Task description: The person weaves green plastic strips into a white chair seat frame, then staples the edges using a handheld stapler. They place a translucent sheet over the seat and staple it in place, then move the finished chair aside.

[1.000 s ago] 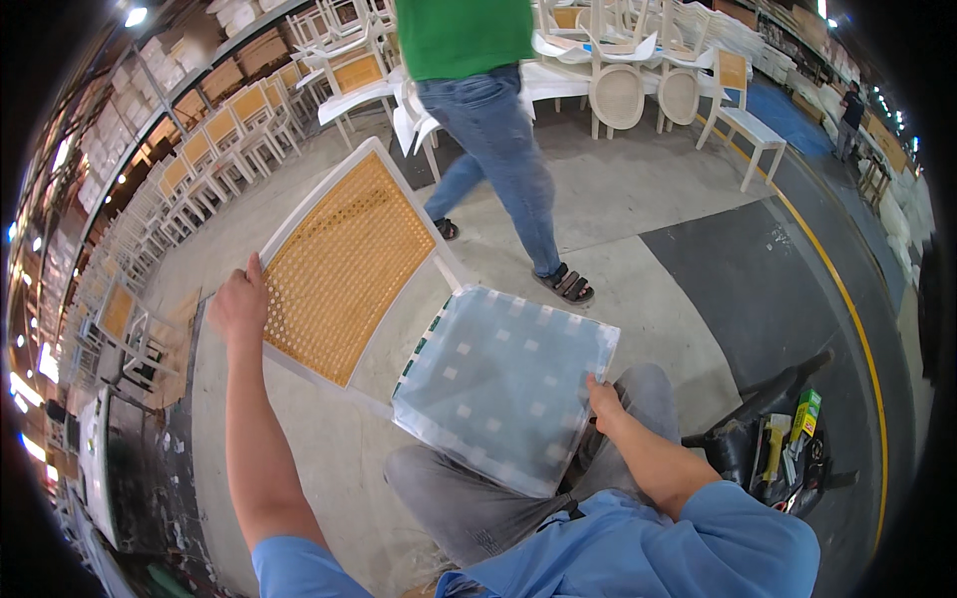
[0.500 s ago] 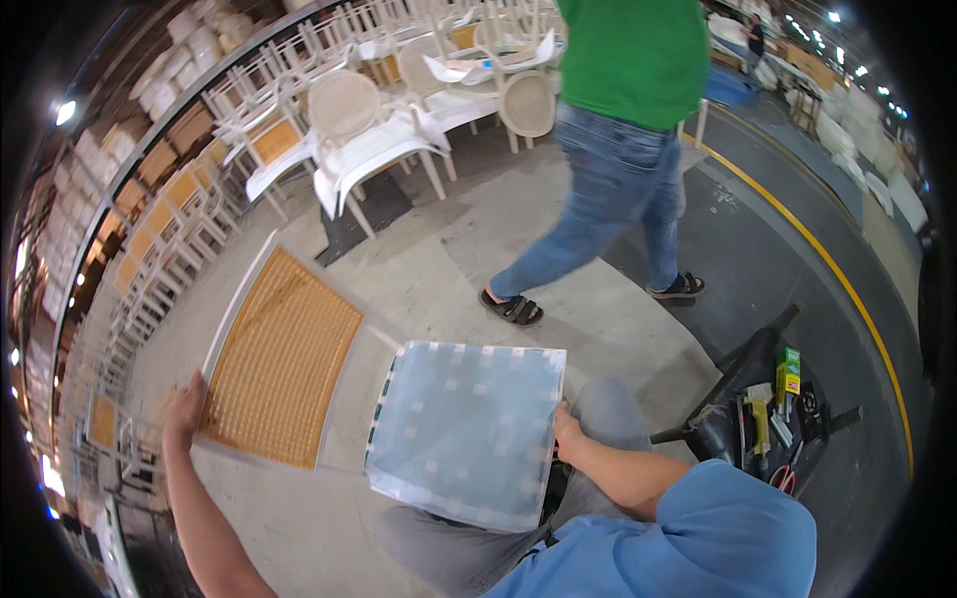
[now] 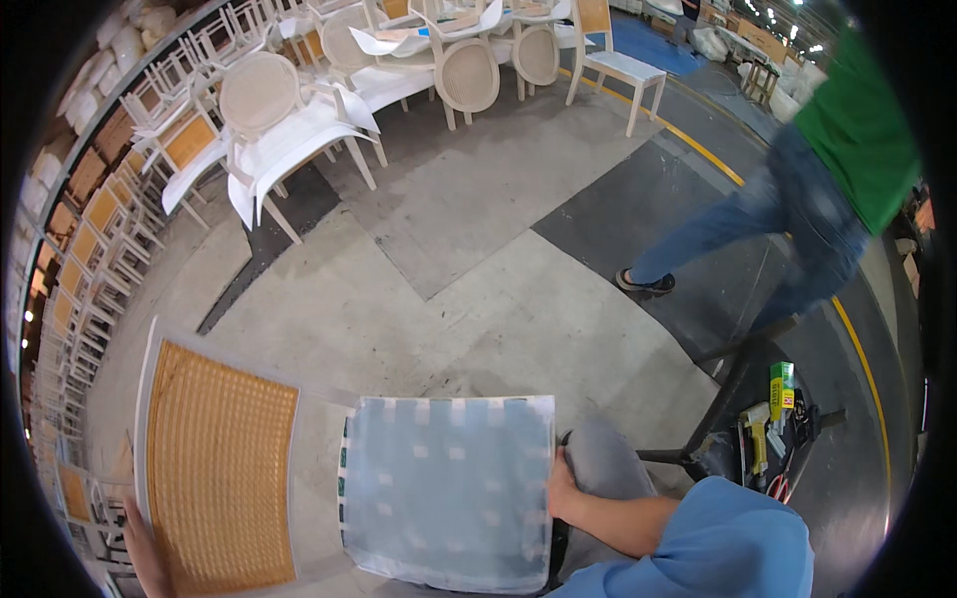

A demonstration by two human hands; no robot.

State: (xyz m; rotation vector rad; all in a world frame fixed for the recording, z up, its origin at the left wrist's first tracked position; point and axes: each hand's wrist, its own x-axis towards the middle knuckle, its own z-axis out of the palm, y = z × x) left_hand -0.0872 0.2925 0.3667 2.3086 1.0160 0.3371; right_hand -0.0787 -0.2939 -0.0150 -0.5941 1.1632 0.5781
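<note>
A chair lies across my lap, its woven cane back (image 3: 224, 468) in a pale frame to the left. Its seat (image 3: 449, 488), wrapped in bluish translucent film with white patches, rests over my legs. My left hand (image 3: 145, 553) is at the outer edge of the chair back, closed around the frame; part of it is cut off or blurred. My right hand (image 3: 562, 486) grips the right edge of the seat, fingers partly hidden beneath it.
To my right, a dark low stand (image 3: 723, 448) bears a green-yellow box (image 3: 781, 387), a yellow-handled tool (image 3: 758, 439) and red-handled scissors (image 3: 778, 486). A person in a green shirt (image 3: 862, 130) walks at the right. Many pale chairs (image 3: 264, 95) stand at the back and left.
The person in green has walked to the right. My view has shifted, so the chair and both hands sit lower in the picture. Both hands stay on the chair.
</note>
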